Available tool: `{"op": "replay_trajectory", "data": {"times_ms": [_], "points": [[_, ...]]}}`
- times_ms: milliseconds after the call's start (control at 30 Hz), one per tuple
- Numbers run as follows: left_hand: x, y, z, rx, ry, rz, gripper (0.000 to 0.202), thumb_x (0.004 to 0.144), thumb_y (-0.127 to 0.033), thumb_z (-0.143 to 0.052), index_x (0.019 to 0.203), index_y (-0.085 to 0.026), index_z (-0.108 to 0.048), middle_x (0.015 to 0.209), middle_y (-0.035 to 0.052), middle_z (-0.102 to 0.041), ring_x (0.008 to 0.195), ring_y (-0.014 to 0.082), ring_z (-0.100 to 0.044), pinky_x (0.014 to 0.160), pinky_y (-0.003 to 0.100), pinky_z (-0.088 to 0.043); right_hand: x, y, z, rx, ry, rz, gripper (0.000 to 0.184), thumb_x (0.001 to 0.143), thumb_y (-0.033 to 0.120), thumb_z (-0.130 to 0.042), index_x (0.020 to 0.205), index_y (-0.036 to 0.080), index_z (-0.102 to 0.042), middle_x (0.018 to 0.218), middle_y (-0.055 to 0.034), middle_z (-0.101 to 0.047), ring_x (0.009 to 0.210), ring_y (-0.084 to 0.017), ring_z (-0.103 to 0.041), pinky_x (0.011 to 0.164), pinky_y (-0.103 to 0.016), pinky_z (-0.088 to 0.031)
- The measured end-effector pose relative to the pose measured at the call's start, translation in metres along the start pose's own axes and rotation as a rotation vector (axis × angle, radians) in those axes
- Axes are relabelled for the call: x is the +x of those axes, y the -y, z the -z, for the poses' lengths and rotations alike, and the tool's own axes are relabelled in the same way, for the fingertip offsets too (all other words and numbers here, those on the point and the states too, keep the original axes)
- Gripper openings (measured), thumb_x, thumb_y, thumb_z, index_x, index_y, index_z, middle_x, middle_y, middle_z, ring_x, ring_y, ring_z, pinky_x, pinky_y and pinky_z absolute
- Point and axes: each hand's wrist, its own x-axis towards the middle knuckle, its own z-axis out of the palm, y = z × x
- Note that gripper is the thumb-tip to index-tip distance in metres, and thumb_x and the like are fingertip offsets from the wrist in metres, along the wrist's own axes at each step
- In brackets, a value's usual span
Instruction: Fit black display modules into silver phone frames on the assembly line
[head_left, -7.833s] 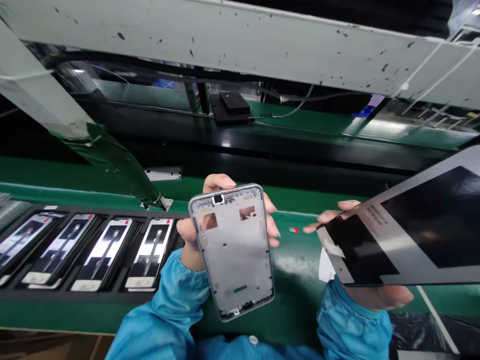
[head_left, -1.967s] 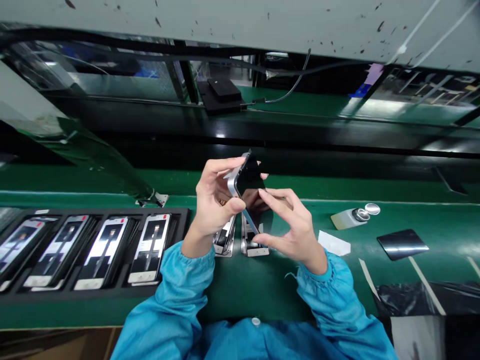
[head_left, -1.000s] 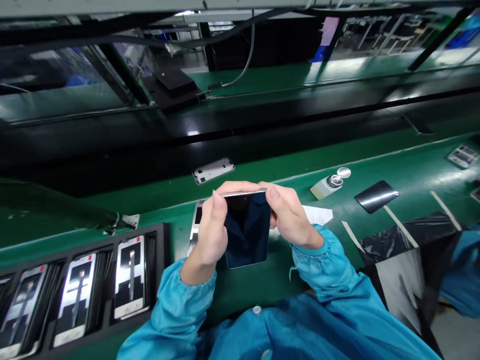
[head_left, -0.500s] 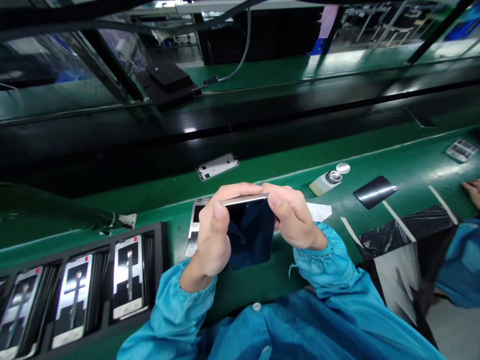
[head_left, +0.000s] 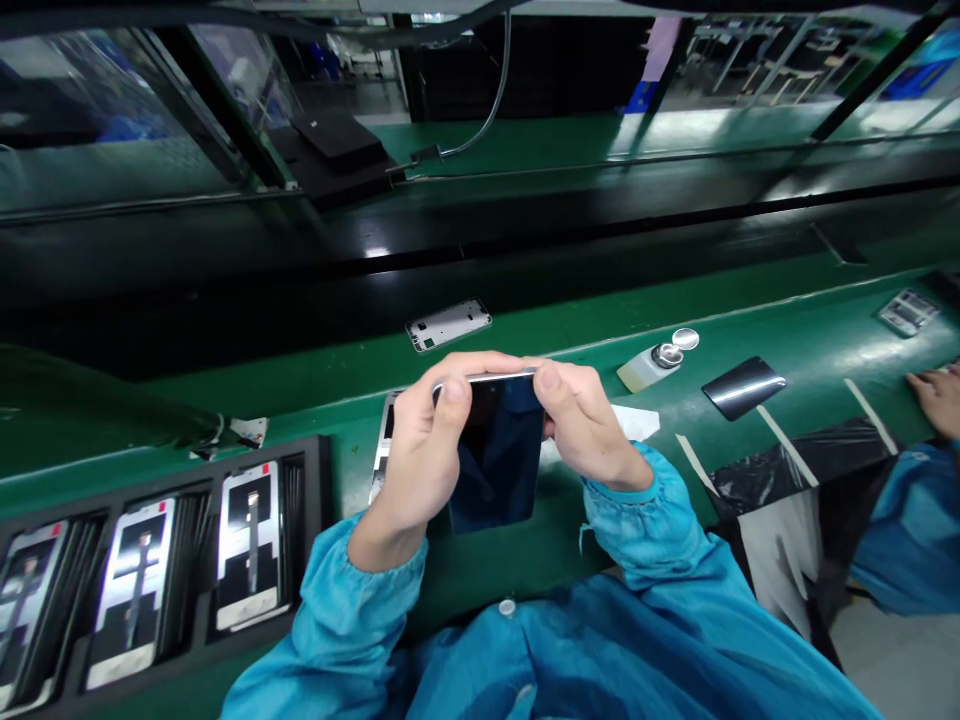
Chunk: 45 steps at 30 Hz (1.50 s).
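Between my two hands I hold a phone [head_left: 496, 455] with a dark, glossy screen, tilted so that its silver top edge faces up. My left hand [head_left: 420, 440] grips its left side, thumb on the top corner and fingers curled behind. On the right side my right hand [head_left: 589, 420] has its thumb pressed at the other top corner, fingers behind. Partly hidden behind my left hand lies a white-and-black phone part [head_left: 382, 450] on the green bench. A white sheet [head_left: 637, 421] shows just past my right hand.
A black foam tray [head_left: 325, 480] at left holds rows of phone screen parts [head_left: 251, 540]. Ahead lies a bare phone frame [head_left: 450, 325]. Rightward are a bottle with its lid up [head_left: 649, 368], a dark curved panel [head_left: 744, 388] and another person's hand [head_left: 937, 398].
My left thumb has shifted inward along the phone's top edge, and the phone is tilted slightly differently. At the far right the other person's hand has come further into view.
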Motion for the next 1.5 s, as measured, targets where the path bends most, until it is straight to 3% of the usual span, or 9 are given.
{"op": "replay_trajectory", "data": {"times_ms": [133,233,333,433,633,867,1067,1200,1500], "points": [[0.011,-0.006,0.006,-0.159,-0.091,0.168,0.053,0.108,-0.069,-0.066,0.1,-0.02,-0.086,0.096,0.0084,-0.086,0.085,0.0236,-0.084,0.08,0.034,-0.07,0.0,0.004,-0.001,-0.025,0.068,-0.018,0.056,0.113,0.073,-0.054,0.11,0.02,-0.071,0.081,0.0011,-0.056,0.069,-0.015,-0.052,0.064,-0.029,-0.05],[0.015,-0.018,0.021,-0.317,-0.251,0.233,0.052,0.105,-0.072,-0.068,0.105,-0.022,-0.082,0.088,0.0065,-0.086,0.078,0.0267,-0.086,0.072,0.038,-0.073,-0.005,0.006,-0.01,-0.024,0.223,-0.028,0.059,0.113,0.068,-0.06,0.15,0.021,-0.057,0.107,-0.005,-0.068,0.087,-0.018,-0.066,0.081,-0.031,-0.059],[0.011,-0.036,0.036,-0.417,-0.362,0.214,0.049,0.11,-0.069,-0.06,0.111,-0.024,-0.077,0.086,0.0057,-0.086,0.07,0.0286,-0.085,0.066,0.044,-0.073,-0.012,0.004,-0.017,-0.18,0.426,0.06,0.041,0.119,0.059,-0.052,0.117,0.021,-0.066,0.095,-0.0034,-0.068,0.079,-0.017,-0.063,0.075,-0.03,-0.053],[0.002,-0.051,0.042,-0.426,-0.426,0.162,0.048,0.114,-0.066,-0.053,0.111,-0.024,-0.075,0.089,0.0065,-0.086,0.069,0.0275,-0.085,0.062,0.042,-0.072,-0.014,-0.004,-0.021,-0.294,0.561,0.255,0.057,0.124,0.053,-0.035,0.078,0.023,-0.05,0.068,0.0022,-0.052,0.061,-0.014,-0.048,0.061,-0.029,-0.038],[-0.009,-0.065,0.044,-0.507,-0.513,0.143,0.048,0.115,-0.066,-0.048,0.118,-0.025,-0.072,0.092,0.0065,-0.085,0.075,0.0299,-0.086,0.064,0.046,-0.073,-0.013,-0.014,-0.031,-0.182,0.623,0.383,0.054,0.124,0.053,-0.033,0.078,0.025,-0.045,0.067,0.0028,-0.048,0.06,-0.015,-0.045,0.059,-0.029,-0.037],[-0.011,-0.069,0.054,-0.606,-0.462,0.073,0.045,0.118,-0.061,-0.048,0.115,-0.023,-0.072,0.098,0.0072,-0.087,0.078,0.026,-0.087,0.071,0.041,-0.075,-0.02,-0.019,-0.036,-0.093,0.609,0.425,0.049,0.123,0.05,-0.038,0.083,0.025,-0.051,0.07,0.0007,-0.057,0.062,-0.017,-0.051,0.061,-0.031,-0.041],[0.001,-0.068,0.051,-0.717,-0.384,0.112,0.056,0.121,-0.062,-0.026,0.118,-0.025,-0.068,0.116,0.0099,-0.087,0.091,0.0281,-0.087,0.074,0.048,-0.076,-0.021,-0.034,-0.037,-0.038,0.52,0.341,0.057,0.121,0.049,-0.044,0.07,0.025,-0.047,0.055,0.0041,-0.048,0.049,-0.013,-0.043,0.053,-0.031,-0.033],[0.014,-0.051,0.044,-0.667,-0.486,0.045,0.052,0.117,-0.068,-0.037,0.113,-0.027,-0.07,0.11,0.0072,-0.086,0.083,0.0244,-0.081,0.067,0.04,-0.072,-0.02,-0.045,-0.051,0.044,0.482,0.138,0.064,0.115,0.065,-0.052,0.064,0.025,-0.052,0.053,0.0022,-0.052,0.049,-0.014,-0.048,0.053,-0.031,-0.04],[0.029,-0.034,0.039,-0.594,-0.581,0.051,0.063,0.121,-0.062,-0.012,0.11,-0.025,-0.062,0.105,0.0061,-0.084,0.081,0.018,-0.077,0.07,0.031,-0.066,-0.007,-0.058,-0.065,0.267,0.56,-0.13,0.073,0.106,0.081,-0.058,0.062,0.022,-0.059,0.053,-0.0013,-0.058,0.052,-0.014,-0.057,0.052,-0.028,-0.048]]}}
